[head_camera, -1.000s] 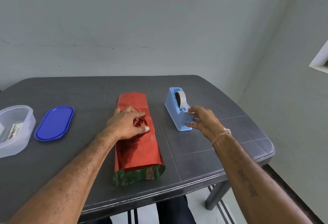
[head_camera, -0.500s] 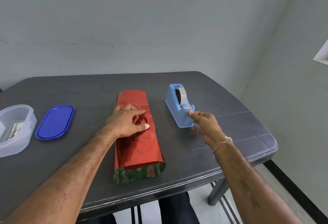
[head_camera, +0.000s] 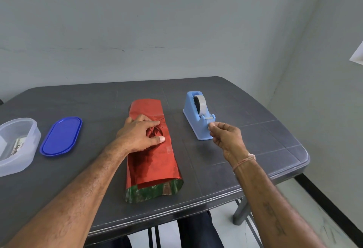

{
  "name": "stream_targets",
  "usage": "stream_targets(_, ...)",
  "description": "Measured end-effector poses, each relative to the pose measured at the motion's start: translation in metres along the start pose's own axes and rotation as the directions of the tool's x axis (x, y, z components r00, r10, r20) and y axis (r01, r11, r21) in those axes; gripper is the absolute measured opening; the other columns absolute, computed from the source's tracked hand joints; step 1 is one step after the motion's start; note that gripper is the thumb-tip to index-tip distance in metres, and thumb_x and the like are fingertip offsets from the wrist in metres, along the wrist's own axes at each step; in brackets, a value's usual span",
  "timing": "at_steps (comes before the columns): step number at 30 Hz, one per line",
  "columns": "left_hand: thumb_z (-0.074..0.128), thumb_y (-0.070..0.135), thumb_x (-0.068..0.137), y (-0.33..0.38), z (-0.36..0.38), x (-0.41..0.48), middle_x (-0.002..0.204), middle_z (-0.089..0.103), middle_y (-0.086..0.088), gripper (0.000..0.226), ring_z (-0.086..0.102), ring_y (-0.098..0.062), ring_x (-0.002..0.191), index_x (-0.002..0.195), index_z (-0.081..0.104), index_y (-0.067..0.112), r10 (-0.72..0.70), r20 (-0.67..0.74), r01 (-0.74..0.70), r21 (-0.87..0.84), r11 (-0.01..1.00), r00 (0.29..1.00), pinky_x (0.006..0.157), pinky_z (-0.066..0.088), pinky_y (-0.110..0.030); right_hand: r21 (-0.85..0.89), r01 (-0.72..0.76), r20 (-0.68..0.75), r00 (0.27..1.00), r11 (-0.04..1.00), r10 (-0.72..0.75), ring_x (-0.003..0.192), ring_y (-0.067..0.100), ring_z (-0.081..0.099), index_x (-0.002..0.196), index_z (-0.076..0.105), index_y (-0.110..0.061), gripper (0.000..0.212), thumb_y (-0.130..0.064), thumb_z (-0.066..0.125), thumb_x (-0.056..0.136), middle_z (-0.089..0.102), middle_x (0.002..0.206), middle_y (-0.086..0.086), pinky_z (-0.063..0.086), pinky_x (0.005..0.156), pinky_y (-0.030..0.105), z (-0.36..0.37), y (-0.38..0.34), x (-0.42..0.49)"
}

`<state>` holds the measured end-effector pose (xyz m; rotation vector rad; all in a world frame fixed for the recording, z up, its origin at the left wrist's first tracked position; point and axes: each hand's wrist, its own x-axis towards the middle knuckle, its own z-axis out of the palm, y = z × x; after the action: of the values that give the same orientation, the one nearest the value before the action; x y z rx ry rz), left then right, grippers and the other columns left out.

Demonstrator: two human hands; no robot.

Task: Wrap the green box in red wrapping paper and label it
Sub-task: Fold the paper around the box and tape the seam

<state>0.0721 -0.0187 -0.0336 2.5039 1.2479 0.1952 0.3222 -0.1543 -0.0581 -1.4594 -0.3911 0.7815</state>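
The left hand [head_camera: 141, 135] presses flat on crinkled red foil wrapping paper [head_camera: 155, 161] round the green box [head_camera: 153, 190]; right of it, the right hand [head_camera: 225, 137] seemingly pinches a tape end [head_camera: 208, 124] at the blue plastic dispenser [head_camera: 196, 124].

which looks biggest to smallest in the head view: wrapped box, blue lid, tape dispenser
1. wrapped box, clearly the largest
2-3. blue lid and tape dispenser look about alike, too close to rank
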Motion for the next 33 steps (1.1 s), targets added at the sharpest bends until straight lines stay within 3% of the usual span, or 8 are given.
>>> stream_targets(4,0.064,0.068,0.086,0.0,0.0,0.0,0.139,0.041,0.016,0.073,0.035,-0.018,0.124,0.151,0.043,0.044,0.001,0.0,-0.001,0.005,1.0,1.0,0.102,0.044,-0.04,0.053,-0.037,0.007,0.999,0.998,0.037,0.072,0.013,0.062,0.101,0.074,-0.005,0.019,-0.019,0.079,0.088,0.071,0.088,0.009,0.06,0.083,0.033,-0.003,0.001,-0.001)
stream_targets(9,0.063,0.069,0.086,0.001,0.0,-0.001,0.14,0.041,0.017,0.073,0.034,-0.017,0.124,0.152,0.042,0.045,-0.004,0.001,0.004,0.015,1.0,1.0,0.101,0.044,-0.04,0.106,-0.103,0.019,0.995,0.989,0.102,0.077,0.012,0.062,0.099,0.073,-0.012,0.015,-0.023,0.079,0.09,0.071,0.092,0.003,0.052,0.066,0.028,0.002,0.005,-0.003)
stream_targets(14,0.063,0.069,0.087,0.001,-0.001,-0.002,0.142,0.04,0.017,0.074,0.034,-0.017,0.124,0.153,0.04,0.045,0.004,0.009,-0.004,0.014,1.0,1.0,0.101,0.044,-0.039,0.152,-0.139,0.023,0.99,0.979,0.137,0.081,0.014,0.069,0.104,0.073,-0.012,0.023,-0.028,0.08,0.089,0.076,0.097,0.004,0.057,0.064,0.028,0.001,0.009,-0.002)
stream_targets(21,0.062,0.07,0.086,-0.001,0.0,-0.002,0.153,0.034,0.013,0.093,0.031,-0.022,0.135,0.162,0.016,0.041,-0.011,0.006,0.011,0.001,1.0,1.0,0.105,0.045,-0.046,0.251,-0.076,0.004,0.997,0.965,0.078,0.073,0.011,0.067,0.11,0.073,-0.002,0.028,-0.021,0.078,0.09,0.074,0.093,0.01,0.059,0.066,0.024,0.008,0.019,0.002)
stream_targets(28,0.066,0.067,0.085,0.001,0.0,-0.003,0.155,0.036,0.01,0.09,0.032,-0.024,0.137,0.159,0.028,0.033,-0.024,-0.011,0.024,-0.001,1.0,1.0,0.106,0.044,-0.046,0.287,-0.061,0.002,0.998,0.956,0.063,0.073,0.013,0.063,0.109,0.073,0.0,0.027,-0.017,0.077,0.089,0.072,0.091,0.011,0.058,0.083,0.03,0.007,0.022,0.002)
stream_targets(33,0.066,0.067,0.086,0.002,-0.001,-0.004,0.153,0.037,0.012,0.085,0.032,-0.022,0.136,0.157,0.033,0.034,-0.019,-0.011,0.019,-0.001,1.0,1.0,0.105,0.044,-0.045,0.247,-0.051,-0.02,0.998,0.968,0.057,0.084,0.017,0.066,0.11,0.073,-0.001,0.027,-0.019,0.077,0.091,0.072,0.097,0.012,0.058,0.076,0.03,0.009,0.023,0.003)
